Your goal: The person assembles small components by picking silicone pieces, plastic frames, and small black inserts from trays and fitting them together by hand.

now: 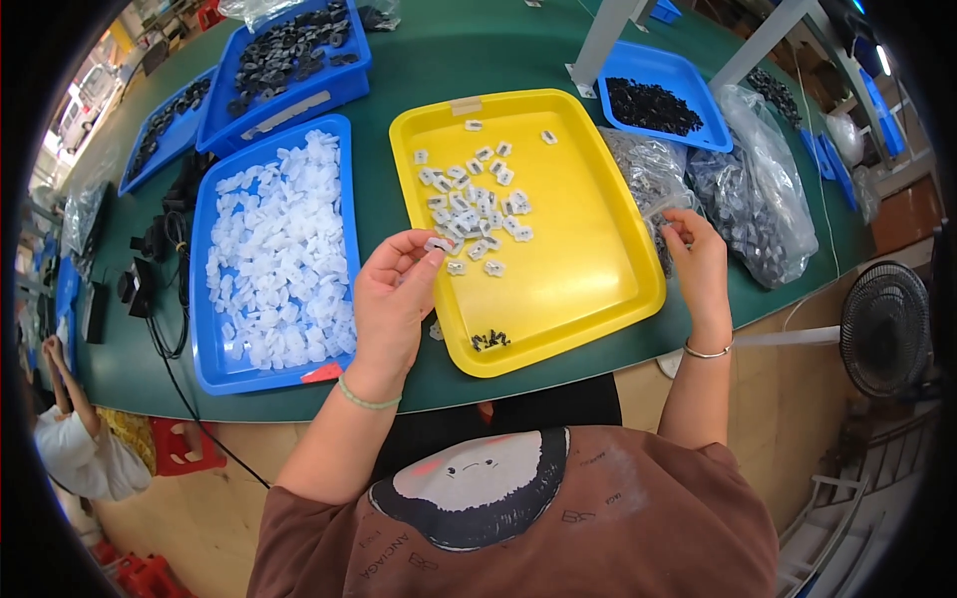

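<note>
Yellow tray (608,269) holds white clips (474,204); left hand (391,299) pinches one

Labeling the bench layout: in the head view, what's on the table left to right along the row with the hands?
Black cables and adapters → blue tray of white plastic pieces → left hand, holding a small white piece → yellow tray → right hand → clear bags of dark parts.

Small translucent white clip (439,243), pinched aloft
</note>
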The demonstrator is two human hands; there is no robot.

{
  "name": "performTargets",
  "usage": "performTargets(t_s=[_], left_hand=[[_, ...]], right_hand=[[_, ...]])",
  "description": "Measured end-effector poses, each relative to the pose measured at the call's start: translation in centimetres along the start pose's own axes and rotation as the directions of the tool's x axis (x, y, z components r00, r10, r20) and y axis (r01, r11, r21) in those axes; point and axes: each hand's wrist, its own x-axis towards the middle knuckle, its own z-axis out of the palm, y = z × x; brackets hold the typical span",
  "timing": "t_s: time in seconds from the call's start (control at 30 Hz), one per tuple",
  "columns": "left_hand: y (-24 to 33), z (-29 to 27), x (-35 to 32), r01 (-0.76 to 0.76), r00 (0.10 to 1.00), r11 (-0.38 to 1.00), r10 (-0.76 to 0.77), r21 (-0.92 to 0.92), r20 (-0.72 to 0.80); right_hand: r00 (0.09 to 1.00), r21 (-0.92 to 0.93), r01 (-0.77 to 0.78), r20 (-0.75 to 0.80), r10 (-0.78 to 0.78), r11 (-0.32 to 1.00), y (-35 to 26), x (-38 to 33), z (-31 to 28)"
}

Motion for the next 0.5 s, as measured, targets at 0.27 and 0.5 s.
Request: performTargets(t_s=[0.27,0.5], left_hand=[[-0.1,0.6,-0.5,0.018,1.0,1.0,-0.018,-0.021,0.002],[0.4,0.9,-0.6,-0.005,1.0,1.0,0.005,-0.028,-0.002]], right_hand=[[0.996,-0.188,0.093,0.003,-0.094,0.978,0.3,0.2,1.2],[0.995,-0.13,0.096,0.003,-0.097,0.987,0.1,0.0,1.5]])
